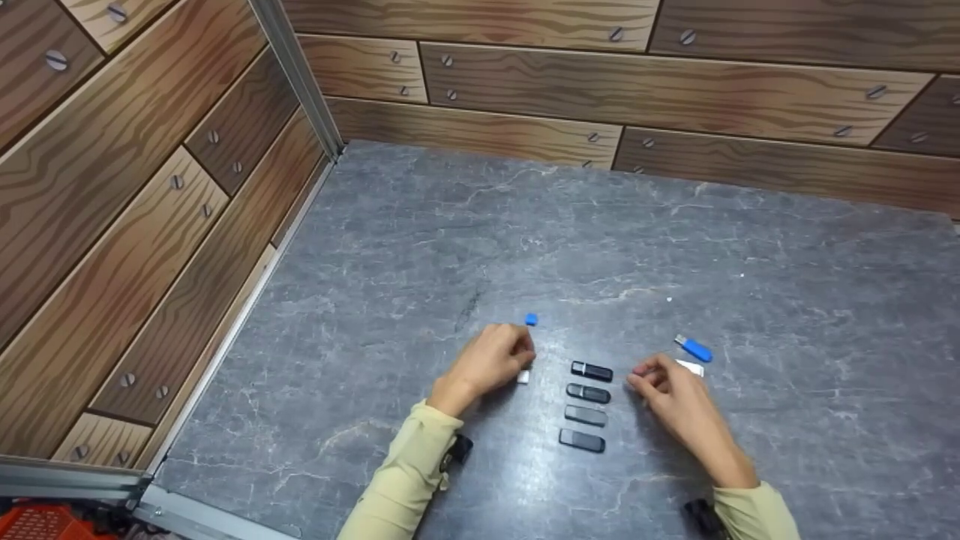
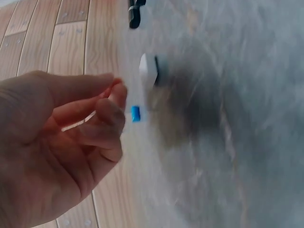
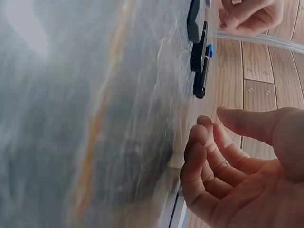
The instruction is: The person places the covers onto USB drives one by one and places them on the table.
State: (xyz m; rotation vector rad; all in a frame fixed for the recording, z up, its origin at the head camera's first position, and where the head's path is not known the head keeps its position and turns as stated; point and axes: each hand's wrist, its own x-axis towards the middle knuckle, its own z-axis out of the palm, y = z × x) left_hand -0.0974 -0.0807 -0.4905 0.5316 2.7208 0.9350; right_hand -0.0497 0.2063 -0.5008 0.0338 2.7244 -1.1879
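A: Where do we have the white cap (image 1: 523, 377)?

B: At the left, on the near side of the left grip (image 1: 487, 364) and just beside it. The blue cap (image 1: 531, 319) lies on that grip's far side.

A: Are we holding either?

B: No. Our left grip is loosely curled, thumb and fingertips meeting or nearly so, with nothing visible between them. Our right grip (image 1: 675, 397) is relaxed too, thumb slightly apart from the fingers and nothing seen in it.

A: What's by the right one?

B: A white stick (image 1: 691, 367), partly hidden behind it, and the blue stick (image 1: 695, 349) just beyond, plug bare. Between our grips, four dark sticks (image 1: 588, 393) lie in a row from far to near.

A: So where might we slip up?

B: A careless brush of the left fingers could send the white cap skidding over the counter (image 1: 420, 247), since it's small and probably light. Sweeping the right grip low to the left could skew the row. And reaching blindly for the white stick, we might knock the blue one, they lie so close.
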